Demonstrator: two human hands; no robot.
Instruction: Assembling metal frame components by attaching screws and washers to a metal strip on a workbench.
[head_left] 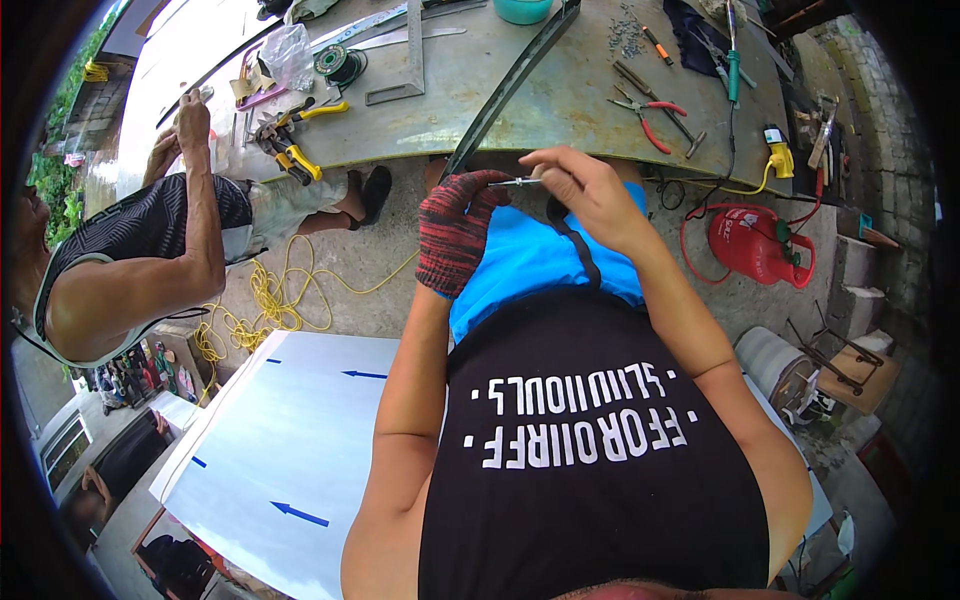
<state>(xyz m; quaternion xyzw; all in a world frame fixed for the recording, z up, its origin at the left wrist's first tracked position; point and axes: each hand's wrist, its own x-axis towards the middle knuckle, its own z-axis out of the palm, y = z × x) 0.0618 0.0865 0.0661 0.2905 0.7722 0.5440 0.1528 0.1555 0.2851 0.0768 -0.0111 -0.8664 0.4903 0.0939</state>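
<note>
My left hand (455, 235), in a red and black knit glove, is closed with its fingertips pinching one end of a small silvery bolt-like piece (517, 182). My bare right hand (590, 192) has thumb and curled fingers at the other end of that piece, while its index finger reaches out above it. Both hands meet in front of my lap, just off the table's near edge. A long dark metal strip (510, 88) slants across the table and ends behind the glove; whether the glove grips it is hidden.
On the metal table (450, 110) lie yellow-handled snips (290, 140), a metal square (408, 70), a wire spool (340, 64), red-handled pliers (650, 112), a hammer (660, 105) and a soldering iron (733, 70). A co-worker (140, 250) works at left. Yellow cord (275, 295) and a red gas cylinder (755, 243) occupy the floor.
</note>
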